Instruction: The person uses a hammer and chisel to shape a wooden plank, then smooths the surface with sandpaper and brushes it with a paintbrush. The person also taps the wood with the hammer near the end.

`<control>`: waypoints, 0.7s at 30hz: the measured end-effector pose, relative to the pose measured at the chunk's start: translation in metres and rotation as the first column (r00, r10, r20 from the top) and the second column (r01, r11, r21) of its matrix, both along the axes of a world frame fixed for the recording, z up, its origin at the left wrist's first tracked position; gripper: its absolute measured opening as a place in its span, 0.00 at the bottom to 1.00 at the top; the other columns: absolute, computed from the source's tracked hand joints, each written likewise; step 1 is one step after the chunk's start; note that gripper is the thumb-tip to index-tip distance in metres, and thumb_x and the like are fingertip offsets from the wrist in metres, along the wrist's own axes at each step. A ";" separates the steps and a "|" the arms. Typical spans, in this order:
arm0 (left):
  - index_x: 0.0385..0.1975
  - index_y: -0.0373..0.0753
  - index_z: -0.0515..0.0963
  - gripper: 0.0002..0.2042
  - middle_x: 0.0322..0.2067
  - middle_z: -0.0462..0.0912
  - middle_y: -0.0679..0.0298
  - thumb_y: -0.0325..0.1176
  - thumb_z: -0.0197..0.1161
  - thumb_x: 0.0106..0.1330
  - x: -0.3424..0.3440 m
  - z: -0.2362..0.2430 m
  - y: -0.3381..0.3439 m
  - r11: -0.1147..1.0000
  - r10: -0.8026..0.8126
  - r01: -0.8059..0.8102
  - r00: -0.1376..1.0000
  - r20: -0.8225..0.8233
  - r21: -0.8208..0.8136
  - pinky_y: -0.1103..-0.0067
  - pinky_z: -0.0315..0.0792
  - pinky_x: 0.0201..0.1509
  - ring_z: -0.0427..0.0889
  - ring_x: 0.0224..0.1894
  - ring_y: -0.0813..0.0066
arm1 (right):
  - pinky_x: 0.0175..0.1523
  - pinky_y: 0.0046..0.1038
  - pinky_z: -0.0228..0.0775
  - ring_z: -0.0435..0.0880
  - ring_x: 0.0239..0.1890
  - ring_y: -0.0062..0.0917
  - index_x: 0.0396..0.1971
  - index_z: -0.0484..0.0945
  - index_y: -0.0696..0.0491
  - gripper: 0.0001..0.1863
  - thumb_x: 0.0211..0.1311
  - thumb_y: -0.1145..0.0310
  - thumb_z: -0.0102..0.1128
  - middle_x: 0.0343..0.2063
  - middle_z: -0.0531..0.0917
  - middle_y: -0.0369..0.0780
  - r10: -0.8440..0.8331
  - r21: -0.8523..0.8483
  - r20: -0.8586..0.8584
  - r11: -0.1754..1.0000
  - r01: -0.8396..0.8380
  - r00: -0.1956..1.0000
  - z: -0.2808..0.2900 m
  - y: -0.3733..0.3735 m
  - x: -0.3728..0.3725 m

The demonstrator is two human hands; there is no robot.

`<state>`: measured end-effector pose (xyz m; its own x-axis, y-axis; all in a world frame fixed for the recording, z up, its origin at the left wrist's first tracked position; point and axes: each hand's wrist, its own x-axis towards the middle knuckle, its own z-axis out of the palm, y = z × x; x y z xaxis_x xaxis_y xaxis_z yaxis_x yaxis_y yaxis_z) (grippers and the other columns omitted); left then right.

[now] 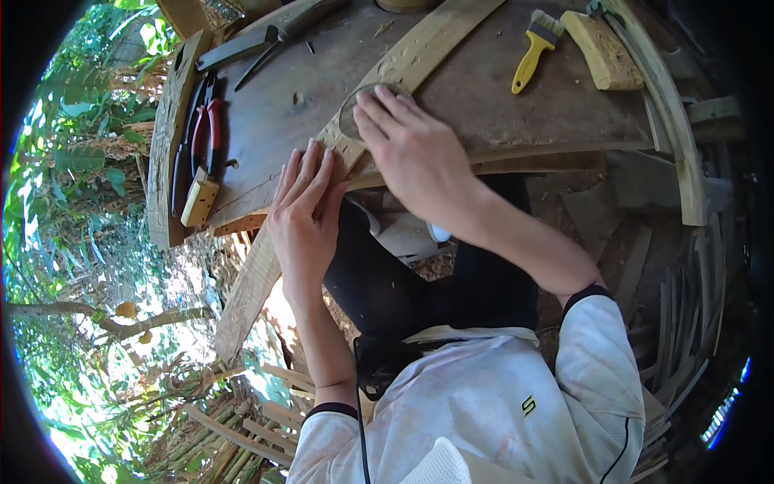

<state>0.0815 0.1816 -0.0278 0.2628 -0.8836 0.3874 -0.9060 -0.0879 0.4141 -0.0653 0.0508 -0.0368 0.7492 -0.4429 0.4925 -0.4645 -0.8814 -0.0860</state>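
A long pale wooden plank (pixel 435 40) runs diagonally over the bench and down past its near edge. My right hand (pixel 415 157) is closed on a flat, round, greyish piece (pixel 353 121), pressed onto the plank with bent fingertips; much of that piece is hidden. Lower left of it, my left hand (pixel 302 218) grips the plank, long fingers laid across its face and thumb along its side.
The dark bench top (pixel 258 145) holds red-handled pliers (pixel 214 133) and long dark tools (pixel 234 56) at left, a yellow paintbrush (pixel 532 56) and wood block (pixel 605 56) at right. Wooden rails border both ends. Loose slats (pixel 677 323) lie low at right; foliage fills the left.
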 end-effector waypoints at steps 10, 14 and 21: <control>0.57 0.40 0.83 0.19 0.60 0.81 0.55 0.28 0.69 0.65 -0.003 -0.002 0.002 0.999 0.041 -0.041 0.999 -0.017 -0.010 0.64 0.69 0.71 0.75 0.68 0.51 | 0.71 0.37 0.68 0.78 0.65 0.43 0.56 0.77 0.68 0.22 0.67 0.69 0.55 0.58 0.81 0.54 -0.053 0.030 -0.029 0.998 0.054 0.998 0.007 -0.014 0.002; 0.57 0.41 0.83 0.19 0.60 0.81 0.56 0.29 0.69 0.66 -0.009 -0.001 -0.003 0.999 0.046 -0.046 0.999 0.002 -0.018 0.65 0.70 0.70 0.75 0.67 0.52 | 0.67 0.38 0.72 0.78 0.65 0.42 0.56 0.76 0.71 0.25 0.63 0.69 0.59 0.57 0.81 0.56 -0.062 -0.056 -0.137 0.997 0.055 0.989 0.007 0.006 0.009; 0.55 0.40 0.84 0.17 0.58 0.83 0.55 0.30 0.69 0.65 -0.007 -0.004 -0.002 0.998 0.034 -0.034 0.999 -0.006 -0.060 0.61 0.70 0.70 0.77 0.64 0.47 | 0.68 0.34 0.71 0.78 0.64 0.41 0.55 0.77 0.69 0.24 0.64 0.68 0.60 0.58 0.81 0.54 -0.042 -0.082 -0.126 0.996 0.032 0.991 0.008 -0.005 0.002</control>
<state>0.0743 0.1798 -0.0320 0.2941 -0.8492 0.4385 -0.9010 -0.0932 0.4238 -0.0637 0.0457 -0.0291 0.7919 -0.4346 0.4288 -0.4995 -0.8651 0.0457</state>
